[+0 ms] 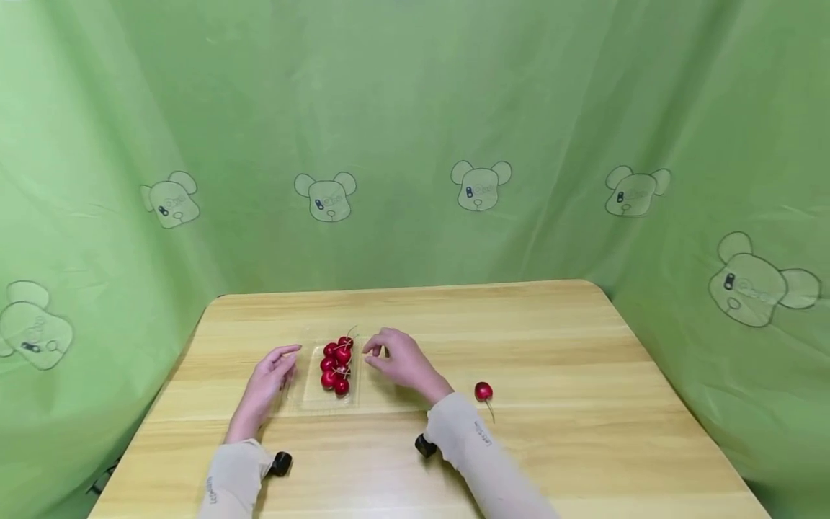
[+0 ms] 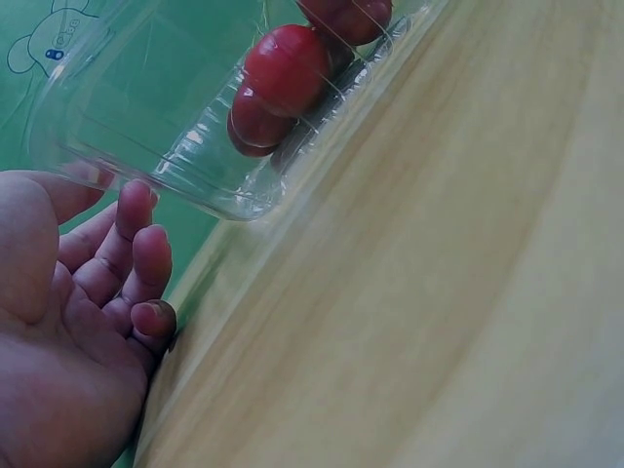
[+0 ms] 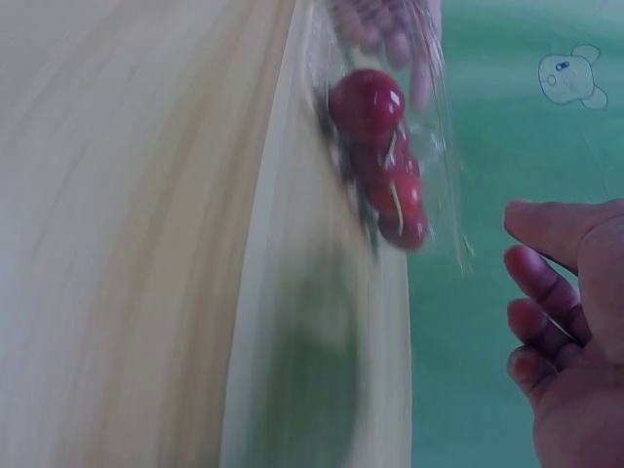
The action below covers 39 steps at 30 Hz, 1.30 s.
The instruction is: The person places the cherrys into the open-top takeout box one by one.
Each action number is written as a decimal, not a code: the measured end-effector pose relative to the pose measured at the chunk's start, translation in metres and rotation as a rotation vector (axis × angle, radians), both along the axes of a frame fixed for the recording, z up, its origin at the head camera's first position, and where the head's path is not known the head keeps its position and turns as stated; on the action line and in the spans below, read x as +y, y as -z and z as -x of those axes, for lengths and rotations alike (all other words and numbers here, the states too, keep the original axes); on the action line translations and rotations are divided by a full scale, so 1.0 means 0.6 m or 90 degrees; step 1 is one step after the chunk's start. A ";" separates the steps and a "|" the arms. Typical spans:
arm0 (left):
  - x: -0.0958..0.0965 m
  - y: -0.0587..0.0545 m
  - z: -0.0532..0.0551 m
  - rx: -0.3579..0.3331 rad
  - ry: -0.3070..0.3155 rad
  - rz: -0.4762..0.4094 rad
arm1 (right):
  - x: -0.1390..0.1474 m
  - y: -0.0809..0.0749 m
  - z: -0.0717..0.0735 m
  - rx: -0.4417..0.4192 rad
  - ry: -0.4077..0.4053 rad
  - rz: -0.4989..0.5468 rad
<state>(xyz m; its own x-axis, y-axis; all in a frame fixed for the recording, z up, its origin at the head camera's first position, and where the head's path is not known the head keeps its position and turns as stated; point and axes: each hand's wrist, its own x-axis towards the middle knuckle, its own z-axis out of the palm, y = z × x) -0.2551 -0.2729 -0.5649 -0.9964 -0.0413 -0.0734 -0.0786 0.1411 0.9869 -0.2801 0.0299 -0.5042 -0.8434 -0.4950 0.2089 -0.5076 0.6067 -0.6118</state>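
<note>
A clear plastic box (image 1: 311,400) sits on the table, with several red cherries (image 1: 328,365) heaped along its right side; some have thin stems. My left hand (image 1: 266,382) is at the box's left side, fingers relaxed and slightly bent. In the left wrist view, the fingertips (image 2: 136,200) are right at the box's edge and nothing is gripped. To the right of the box, my right hand (image 1: 402,358) hovers with thumb and fingers apart and nothing between them. The right wrist view shows the right hand (image 3: 575,322) a short way from the cherries (image 3: 390,190).
One loose cherry (image 1: 483,391) with a stem lies on the wooden table (image 1: 583,432), right of my right forearm. Green curtain (image 1: 415,94) printed with bear faces surrounds the table at the back and sides. Black wrist devices (image 1: 281,463) hang below both sleeves.
</note>
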 end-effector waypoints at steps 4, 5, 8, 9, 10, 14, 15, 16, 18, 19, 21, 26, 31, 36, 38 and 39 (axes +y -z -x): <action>0.000 -0.001 -0.001 -0.005 0.006 0.004 | 0.038 -0.001 -0.006 0.005 0.005 -0.015; 0.001 -0.002 -0.001 -0.007 0.006 0.002 | 0.048 -0.002 -0.009 0.004 0.007 -0.019; 0.002 -0.003 -0.002 -0.007 0.007 0.001 | 0.079 -0.003 -0.020 0.001 0.013 -0.033; 0.002 -0.002 -0.002 -0.006 0.007 0.002 | 0.091 0.000 -0.024 0.004 0.014 -0.040; 0.002 -0.003 -0.003 -0.005 0.005 0.002 | 0.102 0.001 -0.027 0.005 0.016 -0.043; 0.000 -0.003 -0.004 -0.002 0.006 0.003 | 0.154 0.010 -0.039 0.000 0.026 -0.045; 0.000 -0.003 -0.004 0.000 0.009 0.004 | 0.168 0.012 -0.043 -0.004 0.030 -0.045; 0.000 -0.004 -0.004 0.000 0.009 0.003 | 0.182 0.014 -0.047 -0.013 0.036 -0.043; 0.000 -0.003 -0.004 0.000 0.010 0.002 | 0.210 0.019 -0.054 -0.025 0.045 -0.042; 0.000 -0.003 -0.004 -0.002 0.009 0.002 | 0.223 0.020 -0.058 -0.029 0.049 -0.043; 0.001 -0.003 -0.004 -0.001 0.011 0.005 | 0.247 0.023 -0.064 -0.032 0.054 -0.047; 0.000 -0.002 -0.003 -0.002 0.004 0.007 | 0.292 0.026 -0.077 -0.026 0.062 -0.060; -0.001 -0.003 -0.004 0.006 0.004 0.000 | 0.322 0.027 -0.085 -0.048 0.093 -0.063; 0.002 -0.004 -0.005 0.006 0.002 -0.003 | 0.341 0.032 -0.088 -0.095 0.112 -0.066; 0.003 -0.003 -0.005 0.004 0.000 -0.002 | 0.346 0.035 -0.089 -0.111 0.113 -0.068; 0.003 -0.003 -0.005 0.002 0.001 -0.001 | 0.348 0.036 -0.089 -0.118 0.113 -0.071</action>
<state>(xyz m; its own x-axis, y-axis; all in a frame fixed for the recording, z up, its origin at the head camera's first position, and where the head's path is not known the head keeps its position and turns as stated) -0.2522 -0.2712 -0.5630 -0.9967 -0.0402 -0.0703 -0.0752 0.1394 0.9874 -0.2266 0.2386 -0.5259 -0.9379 -0.3468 -0.0054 -0.2722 0.7454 -0.6085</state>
